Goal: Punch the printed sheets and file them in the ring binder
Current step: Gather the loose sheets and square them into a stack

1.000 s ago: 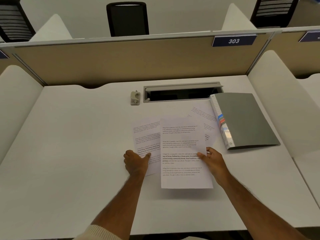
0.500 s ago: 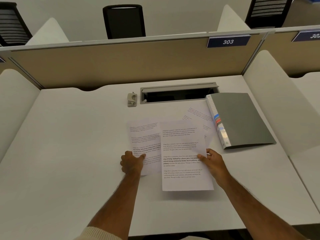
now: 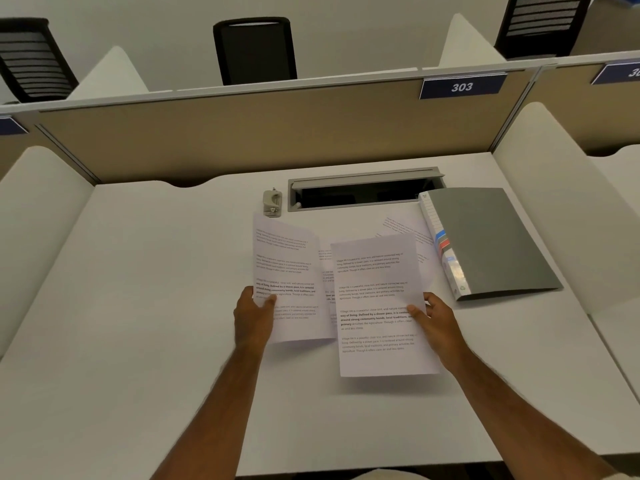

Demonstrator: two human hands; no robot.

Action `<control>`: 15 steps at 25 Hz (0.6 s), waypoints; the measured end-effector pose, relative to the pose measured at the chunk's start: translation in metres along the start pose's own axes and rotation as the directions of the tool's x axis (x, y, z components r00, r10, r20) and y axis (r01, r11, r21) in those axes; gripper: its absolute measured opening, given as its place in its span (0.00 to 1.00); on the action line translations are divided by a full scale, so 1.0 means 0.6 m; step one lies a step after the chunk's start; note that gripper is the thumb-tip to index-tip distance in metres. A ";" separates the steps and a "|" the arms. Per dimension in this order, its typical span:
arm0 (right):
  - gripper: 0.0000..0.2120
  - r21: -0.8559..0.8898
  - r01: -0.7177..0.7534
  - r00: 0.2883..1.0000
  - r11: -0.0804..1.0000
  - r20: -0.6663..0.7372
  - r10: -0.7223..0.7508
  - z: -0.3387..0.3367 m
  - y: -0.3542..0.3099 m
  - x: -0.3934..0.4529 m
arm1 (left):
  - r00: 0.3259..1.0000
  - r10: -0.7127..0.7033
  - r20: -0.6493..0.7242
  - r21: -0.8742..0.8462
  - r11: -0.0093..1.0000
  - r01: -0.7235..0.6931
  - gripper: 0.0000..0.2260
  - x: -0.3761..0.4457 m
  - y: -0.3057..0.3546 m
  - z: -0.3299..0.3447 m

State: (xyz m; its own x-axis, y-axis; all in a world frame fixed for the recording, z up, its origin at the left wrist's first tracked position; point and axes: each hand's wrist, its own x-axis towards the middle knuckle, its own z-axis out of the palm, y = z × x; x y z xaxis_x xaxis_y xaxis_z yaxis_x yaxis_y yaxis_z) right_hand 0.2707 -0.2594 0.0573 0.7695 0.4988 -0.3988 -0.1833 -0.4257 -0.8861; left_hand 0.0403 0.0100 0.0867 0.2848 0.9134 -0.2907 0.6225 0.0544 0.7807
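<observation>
My left hand (image 3: 254, 317) pinches the left edge of a printed sheet (image 3: 291, 268), which is lifted off the desk and tilted up. In my right hand (image 3: 438, 327) is a second printed sheet (image 3: 377, 299), gripped at its right edge and held just above the desk. Between and under them lies another sheet (image 3: 326, 271), and one more sheet (image 3: 405, 225) sits partly under the binder's edge. The grey ring binder (image 3: 491, 240) lies closed at the right. A small grey hole punch (image 3: 272, 202) stands behind the sheets.
A cable tray with a raised lid (image 3: 363, 188) is set into the white desk (image 3: 138, 306) at the back. A beige partition (image 3: 242, 133) with a blue 303 sign (image 3: 462, 87) closes the far side. White side dividers (image 3: 554, 188) flank the desk. Black chairs stand beyond.
My left hand has picked its sheet up from the desk and raised it, tilted, to the left. The right hand keeps its sheet in about the same place.
</observation>
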 end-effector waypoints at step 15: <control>0.13 0.169 -0.029 1.000 0.985 0.014 0.027 0.093 -0.065 0.003 | 0.969 0.094 0.230 -0.287 0.958 -0.025 0.17 -0.070 0.026 -0.043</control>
State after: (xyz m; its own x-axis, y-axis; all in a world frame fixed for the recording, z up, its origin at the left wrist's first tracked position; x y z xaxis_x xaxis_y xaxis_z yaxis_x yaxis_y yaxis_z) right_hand 0.2453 -0.1998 0.0776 0.7556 0.4976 -0.4260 -0.3063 -0.3065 -0.9012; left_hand 0.0194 -0.0174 0.1254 0.5018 0.7972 -0.3356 0.3802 0.1452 0.9134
